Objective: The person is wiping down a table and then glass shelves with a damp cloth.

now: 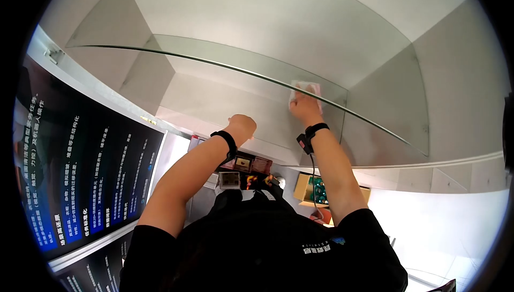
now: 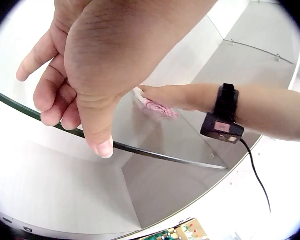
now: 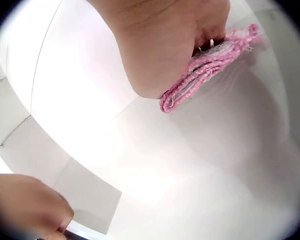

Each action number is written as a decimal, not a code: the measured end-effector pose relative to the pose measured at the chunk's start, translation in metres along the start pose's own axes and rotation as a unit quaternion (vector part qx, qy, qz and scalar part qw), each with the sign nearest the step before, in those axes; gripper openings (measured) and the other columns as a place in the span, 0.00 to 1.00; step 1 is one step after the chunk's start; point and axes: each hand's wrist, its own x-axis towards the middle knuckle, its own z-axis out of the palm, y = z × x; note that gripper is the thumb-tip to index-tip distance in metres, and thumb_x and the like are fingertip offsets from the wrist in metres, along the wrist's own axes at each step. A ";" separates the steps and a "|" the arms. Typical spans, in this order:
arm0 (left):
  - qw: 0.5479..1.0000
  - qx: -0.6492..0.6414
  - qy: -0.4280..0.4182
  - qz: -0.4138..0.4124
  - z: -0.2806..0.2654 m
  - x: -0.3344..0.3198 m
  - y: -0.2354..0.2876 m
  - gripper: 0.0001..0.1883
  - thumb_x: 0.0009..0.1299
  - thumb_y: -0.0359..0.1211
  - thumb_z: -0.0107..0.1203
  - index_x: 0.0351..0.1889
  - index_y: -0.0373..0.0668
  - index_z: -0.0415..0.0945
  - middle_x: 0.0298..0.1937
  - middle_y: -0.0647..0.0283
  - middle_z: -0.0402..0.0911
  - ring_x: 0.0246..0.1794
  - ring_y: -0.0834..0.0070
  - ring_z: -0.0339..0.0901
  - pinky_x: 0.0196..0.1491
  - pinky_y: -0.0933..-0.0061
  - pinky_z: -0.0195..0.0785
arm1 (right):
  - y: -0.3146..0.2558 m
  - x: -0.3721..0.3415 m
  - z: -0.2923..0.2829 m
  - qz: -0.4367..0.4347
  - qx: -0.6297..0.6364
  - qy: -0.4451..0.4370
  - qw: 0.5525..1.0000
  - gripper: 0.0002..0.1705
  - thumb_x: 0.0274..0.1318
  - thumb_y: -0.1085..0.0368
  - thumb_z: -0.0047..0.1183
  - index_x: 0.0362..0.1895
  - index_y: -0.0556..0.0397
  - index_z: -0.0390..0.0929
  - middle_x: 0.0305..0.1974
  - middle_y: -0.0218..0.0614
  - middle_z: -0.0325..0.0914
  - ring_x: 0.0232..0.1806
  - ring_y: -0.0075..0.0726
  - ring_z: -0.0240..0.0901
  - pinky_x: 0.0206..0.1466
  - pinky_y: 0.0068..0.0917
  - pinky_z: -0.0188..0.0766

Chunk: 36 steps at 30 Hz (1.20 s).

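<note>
My right hand (image 1: pixel 307 107) grips a folded pink and white cloth (image 1: pixel 317 89) against the pale inner surface of the cabinet, its fingers partly seen past the glass edge. In the right wrist view the cloth (image 3: pixel 210 67) shows its layered pink edge under the right hand (image 3: pixel 165 45). The left hand (image 1: pixel 242 126) holds nothing; its fingers hang loosely bent, thumb apart, in the left wrist view. There the left hand (image 2: pixel 97 65) overlaps the glass shelf's edge (image 2: pixel 155 155); whether they touch, I cannot tell.
A clear glass shelf (image 1: pixel 241 70) spans the white cabinet. A dark display panel with white text (image 1: pixel 91 169) stands at the left. Below are a grey bin (image 1: pixel 229 180) and a cardboard box (image 1: pixel 303 189) with green items. A cable hangs from the right wrist's camera.
</note>
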 end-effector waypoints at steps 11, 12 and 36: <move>0.999 -0.007 -0.041 0.002 -0.014 -0.008 0.002 0.25 0.65 0.51 0.59 0.50 0.42 0.80 0.54 0.56 0.80 0.55 0.54 0.76 0.58 0.46 0.67 | -0.039 -0.093 0.000 0.007 0.007 -0.055 0.998 0.38 0.60 0.50 0.40 0.74 0.46 0.50 0.71 0.63 0.45 0.73 0.67 0.41 0.73 0.53 0.43; 0.999 -0.006 -0.040 0.004 -0.014 -0.010 0.003 0.25 0.65 0.51 0.59 0.50 0.42 0.80 0.54 0.56 0.80 0.55 0.54 0.76 0.58 0.46 0.67 | -0.041 -0.100 0.000 0.001 0.014 -0.051 0.999 0.38 0.60 0.51 0.41 0.73 0.47 0.51 0.71 0.64 0.45 0.73 0.67 0.42 0.73 0.53 0.45; 0.949 0.024 0.266 0.168 -0.019 0.007 0.120 0.29 0.58 0.33 0.60 0.61 0.47 0.69 0.64 0.42 0.65 0.64 0.51 0.66 0.57 0.59 0.71 | 0.031 -0.142 -0.016 -0.052 0.048 0.038 0.997 0.22 0.54 0.69 0.47 0.55 0.55 0.71 0.61 0.48 0.66 0.64 0.52 0.64 0.56 0.41 0.73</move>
